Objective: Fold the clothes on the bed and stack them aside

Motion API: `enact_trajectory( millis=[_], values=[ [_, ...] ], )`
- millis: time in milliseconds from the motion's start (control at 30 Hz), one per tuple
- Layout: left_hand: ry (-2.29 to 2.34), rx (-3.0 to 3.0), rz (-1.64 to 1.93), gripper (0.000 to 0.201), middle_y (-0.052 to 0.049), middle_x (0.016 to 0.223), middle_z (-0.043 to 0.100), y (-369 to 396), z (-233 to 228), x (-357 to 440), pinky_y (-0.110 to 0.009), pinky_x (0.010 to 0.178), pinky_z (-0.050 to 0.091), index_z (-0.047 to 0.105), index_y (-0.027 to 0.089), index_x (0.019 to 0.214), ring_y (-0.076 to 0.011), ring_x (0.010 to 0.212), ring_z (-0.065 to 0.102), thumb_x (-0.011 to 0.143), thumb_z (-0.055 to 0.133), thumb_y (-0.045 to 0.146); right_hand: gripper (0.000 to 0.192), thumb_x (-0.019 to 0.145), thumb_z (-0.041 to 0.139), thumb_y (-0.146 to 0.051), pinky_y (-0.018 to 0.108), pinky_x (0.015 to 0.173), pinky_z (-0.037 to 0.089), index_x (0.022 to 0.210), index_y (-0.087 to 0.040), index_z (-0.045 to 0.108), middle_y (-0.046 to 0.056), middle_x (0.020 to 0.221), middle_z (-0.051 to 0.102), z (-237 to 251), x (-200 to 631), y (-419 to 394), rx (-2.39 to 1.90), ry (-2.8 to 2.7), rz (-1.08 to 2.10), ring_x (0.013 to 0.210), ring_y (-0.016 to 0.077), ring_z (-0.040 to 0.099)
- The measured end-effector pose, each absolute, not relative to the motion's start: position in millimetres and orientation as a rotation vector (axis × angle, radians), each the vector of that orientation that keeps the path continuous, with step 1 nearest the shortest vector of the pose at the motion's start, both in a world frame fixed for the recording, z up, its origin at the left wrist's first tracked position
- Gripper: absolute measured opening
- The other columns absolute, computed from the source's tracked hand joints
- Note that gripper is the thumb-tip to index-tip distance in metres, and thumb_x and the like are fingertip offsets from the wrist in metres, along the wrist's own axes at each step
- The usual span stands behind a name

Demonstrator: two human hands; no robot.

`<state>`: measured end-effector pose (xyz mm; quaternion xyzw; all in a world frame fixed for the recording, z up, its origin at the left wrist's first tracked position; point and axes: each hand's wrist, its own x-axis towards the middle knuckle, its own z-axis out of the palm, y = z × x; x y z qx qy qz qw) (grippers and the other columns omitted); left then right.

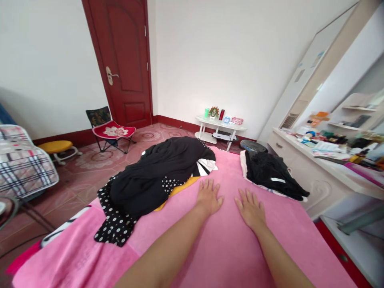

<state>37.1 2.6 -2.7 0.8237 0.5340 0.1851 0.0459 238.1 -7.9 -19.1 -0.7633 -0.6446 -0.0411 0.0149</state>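
Observation:
My left hand (209,197) lies flat on a pink blanket (222,248), fingers stretched out and holding nothing. Beside it my right hand (251,209) rests palm down on the same cloth, its fingers spread. Left of my hands is a loose heap of black clothes (159,168), with white-dotted black fabric (115,220) hanging out at the near end. Yellow cloth (180,190) and a bit of white cloth (205,166) show from under the heap. To the right sits a folded stack of black clothing (267,172) with a white label, over paler cloth.
A dresser (336,168) crowded with bottles and small items stands at the right. Beyond the blanket is a low white table (222,123) holding several small things. A folding chair (114,130), a yellow stool (55,147) and a red door (123,60) are at the left.

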Motion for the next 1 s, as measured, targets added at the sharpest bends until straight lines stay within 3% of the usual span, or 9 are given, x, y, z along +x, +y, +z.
enact_trajectory(
  millis=[167, 400, 500, 567, 633, 767, 833, 933, 1000],
  values=[
    [1.598, 2.479, 0.493, 0.065, -0.018, 0.153, 0.019, -33.8, 4.1, 30.2, -0.051, 0.113, 0.010, 0.036, 0.013, 0.143, -0.0338, 0.141, 0.012, 0.091, 0.028, 0.052, 0.062, 0.092, 0.017, -0.052, 0.053, 0.108, 0.018, 0.147, -0.025, 0.023, 0.007, 0.154, 0.021, -20.4, 223.7, -56.4, -2.337, -2.010, -0.196, 0.141, 0.0291, 0.017],
    [1.067, 2.470, 0.298, 0.080, -0.015, 0.155, 0.001, -119.8, 15.2, -38.4, -0.050, 0.115, 0.009, 0.020, 0.014, 0.148, -0.0305, 0.142, 0.001, 0.085, 0.043, 0.058, 0.063, 0.091, 0.018, -0.051, 0.053, 0.108, 0.020, 0.147, -0.022, 0.026, 0.007, 0.154, 0.022, -26.1, 217.2, -96.9, -2.329, -2.046, -0.299, 0.140, 0.0294, 0.020],
    [0.809, 2.417, 0.269, 0.077, -0.014, 0.153, 0.019, -145.0, 36.6, -83.5, -0.043, 0.112, 0.023, 0.037, 0.015, 0.142, -0.0308, 0.139, 0.021, 0.078, 0.058, 0.053, 0.064, 0.090, 0.017, -0.050, 0.054, 0.108, 0.021, 0.146, -0.022, 0.028, 0.007, 0.153, 0.025, -30.1, 218.3, -101.1, -2.312, -2.036, -0.306, 0.140, 0.0289, 0.020],
    [0.718, 2.323, 0.291, 0.050, -0.008, 0.138, 0.050, -151.0, 58.3, -115.6, -0.031, 0.102, 0.040, 0.057, 0.020, 0.126, -0.0235, 0.124, 0.049, 0.083, 0.056, 0.044, 0.064, 0.089, 0.018, -0.050, 0.053, 0.108, 0.022, 0.146, -0.021, 0.029, 0.007, 0.152, 0.026, -31.9, 219.3, -101.7, -2.310, -2.034, -0.299, 0.140, 0.0289, 0.021],
    [0.854, 2.284, 0.423, 0.032, -0.003, 0.112, 0.068, -147.5, 81.9, -150.4, -0.024, 0.090, 0.047, 0.066, 0.021, 0.112, -0.0167, 0.103, 0.062, 0.089, 0.048, 0.034, 0.065, 0.089, 0.018, -0.050, 0.053, 0.108, 0.022, 0.146, -0.021, 0.030, 0.007, 0.152, 0.026, -33.1, 220.2, -101.6, -2.314, -2.026, -0.299, 0.140, 0.0286, 0.021],
    [1.598, 2.333, 0.954, 0.033, -0.006, 0.120, 0.063, -119.4, 112.7, -231.2, -0.034, 0.104, 0.037, 0.063, 0.022, 0.114, -0.0191, 0.116, 0.053, 0.086, 0.047, 0.027, 0.068, 0.087, 0.016, -0.051, 0.052, 0.109, 0.023, 0.146, -0.020, 0.030, 0.006, 0.152, 0.026, -34.9, 221.8, -100.7, -2.300, -2.021, -0.297, 0.140, 0.0280, 0.021],
    [1.901, 2.176, 0.993, 0.044, -0.008, 0.126, 0.058, -103.5, 111.0, -270.7, -0.038, 0.105, 0.036, 0.056, 0.020, 0.123, -0.0219, 0.119, 0.051, 0.080, 0.053, 0.031, 0.068, 0.086, 0.017, -0.052, 0.051, 0.109, 0.023, 0.145, -0.020, 0.032, 0.006, 0.152, 0.027, -35.5, 222.5, -99.9, -2.294, -2.019, -0.297, 0.140, 0.0279, 0.022],
    [2.127, 1.780, 0.826, 0.074, -0.014, 0.122, 0.061, -87.8, 89.8, -313.0, -0.038, 0.092, 0.047, 0.048, 0.012, 0.128, -0.0276, 0.111, 0.057, 0.065, 0.068, 0.044, 0.068, 0.086, 0.020, -0.051, 0.051, 0.109, 0.023, 0.144, -0.020, 0.034, 0.006, 0.151, 0.029, -34.4, 222.7, -99.3, -2.286, -2.013, -0.304, 0.140, 0.0278, 0.023],
    [2.117, 1.582, 0.744, 0.070, -0.013, 0.105, 0.068, -82.2, 72.8, -326.7, -0.037, 0.074, 0.053, 0.056, 0.011, 0.118, -0.0276, 0.090, 0.065, 0.063, 0.068, 0.052, 0.067, 0.086, 0.021, -0.051, 0.051, 0.109, 0.023, 0.144, -0.020, 0.035, 0.007, 0.150, 0.031, -32.2, 222.1, -99.8, -2.279, -2.012, -0.296, 0.139, 0.0279, 0.024]
  ],
)
